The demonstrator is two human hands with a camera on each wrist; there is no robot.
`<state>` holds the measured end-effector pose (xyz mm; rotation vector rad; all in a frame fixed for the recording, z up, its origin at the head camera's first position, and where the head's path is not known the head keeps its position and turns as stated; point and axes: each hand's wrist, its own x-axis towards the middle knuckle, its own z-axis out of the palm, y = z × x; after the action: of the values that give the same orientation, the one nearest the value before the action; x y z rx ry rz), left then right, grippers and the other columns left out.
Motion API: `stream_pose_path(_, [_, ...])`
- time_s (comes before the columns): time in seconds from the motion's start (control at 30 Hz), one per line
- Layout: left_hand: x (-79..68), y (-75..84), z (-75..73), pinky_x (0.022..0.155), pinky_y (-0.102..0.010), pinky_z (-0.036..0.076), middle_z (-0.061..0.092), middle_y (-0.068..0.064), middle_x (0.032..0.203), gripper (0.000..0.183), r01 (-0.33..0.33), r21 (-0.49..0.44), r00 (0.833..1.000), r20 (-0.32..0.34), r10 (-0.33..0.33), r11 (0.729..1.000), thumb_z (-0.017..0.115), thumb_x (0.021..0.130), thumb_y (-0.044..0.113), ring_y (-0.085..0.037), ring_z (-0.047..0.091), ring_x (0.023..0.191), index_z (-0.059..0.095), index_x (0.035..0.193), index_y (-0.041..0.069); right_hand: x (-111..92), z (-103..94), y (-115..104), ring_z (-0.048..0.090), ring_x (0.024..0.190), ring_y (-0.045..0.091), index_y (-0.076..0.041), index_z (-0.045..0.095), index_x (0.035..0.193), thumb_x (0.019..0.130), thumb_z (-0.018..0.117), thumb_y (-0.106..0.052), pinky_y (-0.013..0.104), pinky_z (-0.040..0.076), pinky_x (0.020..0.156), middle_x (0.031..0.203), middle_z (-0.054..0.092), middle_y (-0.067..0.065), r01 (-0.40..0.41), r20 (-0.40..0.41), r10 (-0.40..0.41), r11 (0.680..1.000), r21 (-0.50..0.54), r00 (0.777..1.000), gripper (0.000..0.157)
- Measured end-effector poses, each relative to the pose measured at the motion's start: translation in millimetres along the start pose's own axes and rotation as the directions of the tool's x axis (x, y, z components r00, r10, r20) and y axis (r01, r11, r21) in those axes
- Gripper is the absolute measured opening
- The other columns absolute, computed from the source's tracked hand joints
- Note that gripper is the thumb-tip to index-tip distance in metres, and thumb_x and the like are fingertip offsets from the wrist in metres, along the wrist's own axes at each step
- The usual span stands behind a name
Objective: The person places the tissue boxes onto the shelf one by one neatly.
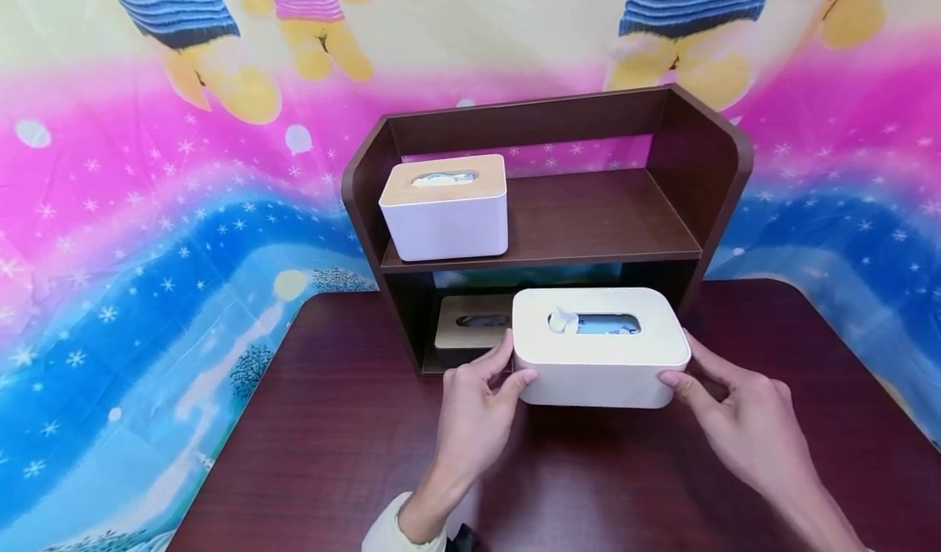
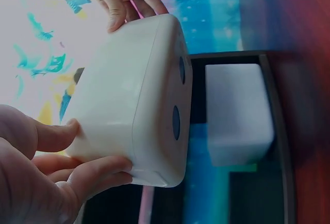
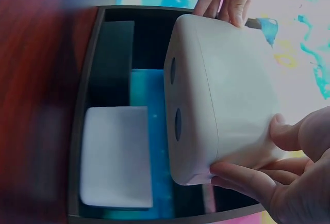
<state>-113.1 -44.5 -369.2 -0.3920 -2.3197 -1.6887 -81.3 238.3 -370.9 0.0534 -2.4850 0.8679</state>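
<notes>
Both hands hold a white tissue box (image 1: 595, 385) above the table, in front of the shelf's lower level. Tissue shows through the oval slot in its pale lid. My left hand (image 1: 478, 413) grips the left end, with its thumb on the front corner. At the opposite end, my right hand (image 1: 750, 417) grips likewise, thumb in front and fingers round the side. The wrist views show dark round spots on the underside of the tissue box (image 2: 113, 84). Behind it, on the lower level, stand a black tissue box with a wooden lid (image 1: 459, 336) and a white box (image 3: 116, 157).
A dark brown two-level desk shelf (image 1: 603, 254) stands at the back of the reddish-brown table (image 1: 331, 454). On its upper level, at the left, sits a white tissue box with a wooden lid (image 1: 448, 225). A printed cloth (image 1: 147, 291) hangs behind.
</notes>
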Motion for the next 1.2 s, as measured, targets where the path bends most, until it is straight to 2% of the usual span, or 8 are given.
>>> stream_pose_path(0.2, [6.3, 16.3, -8.9, 0.101, -0.039, 0.060, 0.063, -0.007, 0.150, 0.058, -0.014, 0.035, 1.000, -0.015, 0.015, 0.999, 0.083, 0.094, 0.019, -0.017, 0.065, 0.133, 0.062, 0.147, 0.009, 11, -12.8, -14, 0.026, 0.048, 0.002, -0.022, 0.065, 0.149, 0.094, 0.086, -0.024, 0.024, 0.025, 0.045, 0.044, 0.041, -0.014, 0.030, -0.042, -0.030, 0.999, 0.014, 0.999, 0.059])
stream_pose_path(0.37, [12.6, 28.8, -12.9, 0.103, -0.038, 0.058, 0.063, -0.008, 0.149, 0.056, -0.043, 0.044, 0.999, -0.026, 0.045, 0.998, 0.082, 0.095, 0.018, -0.018, 0.064, 0.135, 0.062, 0.146, 0.009, 18, -23.7, -21, 0.029, 0.046, 0.004, -0.024, 0.063, 0.150, 0.096, 0.084, -0.027, 0.025, 0.024, 0.045, 0.042, 0.038, -0.013, 0.037, -0.044, -0.036, 0.999, 0.009, 0.998, 0.058])
stream_pose_path(0.63, [21.0, 48.6, -17.7, 0.100, -0.039, 0.061, 0.066, -0.007, 0.146, 0.056, -0.103, 0.038, 0.994, -0.041, 0.104, 0.994, 0.082, 0.095, 0.019, -0.015, 0.069, 0.129, 0.062, 0.147, 0.011, 28, -42.0, -32, 0.035, 0.042, 0.006, -0.025, 0.062, 0.151, 0.097, 0.082, -0.030, 0.027, 0.023, 0.044, 0.045, 0.050, -0.010, 0.038, -0.055, -0.039, 0.999, -0.024, 0.998, 0.058])
stream_pose_path(0.73, [24.2, 56.0, -19.2, 0.100, -0.038, 0.061, 0.066, -0.007, 0.146, 0.056, -0.101, 0.037, 0.994, -0.038, 0.102, 0.994, 0.082, 0.095, 0.019, -0.014, 0.069, 0.128, 0.062, 0.147, 0.011, 32, -48.5, -35, 0.046, 0.044, -0.001, -0.023, 0.061, 0.152, 0.098, 0.081, -0.031, 0.028, 0.025, 0.045, 0.057, 0.068, 0.006, 0.038, -0.052, -0.040, 0.998, -0.041, 0.998, 0.058])
stream_pose_path(0.8, [26.1, 61.1, -20.7, 0.100, -0.037, 0.060, 0.066, -0.008, 0.146, 0.056, -0.109, 0.038, 0.993, -0.038, 0.111, 0.993, 0.082, 0.095, 0.019, -0.014, 0.070, 0.127, 0.062, 0.146, 0.010, 35, -53.2, -37, 0.055, 0.052, -0.009, -0.022, 0.061, 0.152, 0.099, 0.080, -0.033, 0.028, 0.027, 0.045, 0.080, 0.079, 0.020, 0.040, -0.048, -0.042, 0.998, -0.051, 0.998, 0.057])
stream_pose_path(0.9, [29.7, 70.3, -24.0, 0.099, -0.034, 0.060, 0.066, -0.008, 0.145, 0.055, -0.125, 0.041, 0.991, -0.040, 0.126, 0.991, 0.082, 0.095, 0.019, -0.013, 0.070, 0.124, 0.063, 0.146, 0.010, 41, -59.9, -41, 0.058, 0.064, -0.021, -0.021, 0.062, 0.151, 0.098, 0.081, -0.032, 0.020, 0.034, 0.048, 0.109, 0.078, 0.031, 0.055, -0.066, -0.059, 0.997, -0.054, 0.996, 0.057])
stream_pose_path(1.0, [33.7, 79.8, -27.6, 0.096, -0.036, 0.062, 0.067, -0.008, 0.145, 0.056, -0.140, 0.057, 0.989, -0.040, 0.142, 0.988, 0.082, 0.095, 0.021, -0.014, 0.073, 0.122, 0.062, 0.146, 0.011, 46, -66.0, -45, 0.049, 0.075, -0.038, -0.018, 0.063, 0.150, 0.097, 0.082, -0.030, 0.012, 0.039, 0.055, 0.111, 0.077, 0.032, 0.074, -0.084, -0.077, 0.996, -0.039, 0.993, 0.057])
stream_pose_path(1.2, [41.5, 93.6, -31.7, 0.096, -0.039, 0.062, 0.068, -0.008, 0.144, 0.055, -0.159, 0.086, 0.985, -0.048, 0.163, 0.984, 0.082, 0.096, 0.022, -0.016, 0.073, 0.121, 0.063, 0.146, 0.012, 56, -74.4, -55, 0.046, 0.078, -0.041, -0.020, 0.062, 0.150, 0.096, 0.083, -0.026, 0.002, 0.039, 0.060, 0.113, 0.076, 0.034, 0.086, -0.109, -0.086, 0.996, -0.003, 0.990, 0.058])
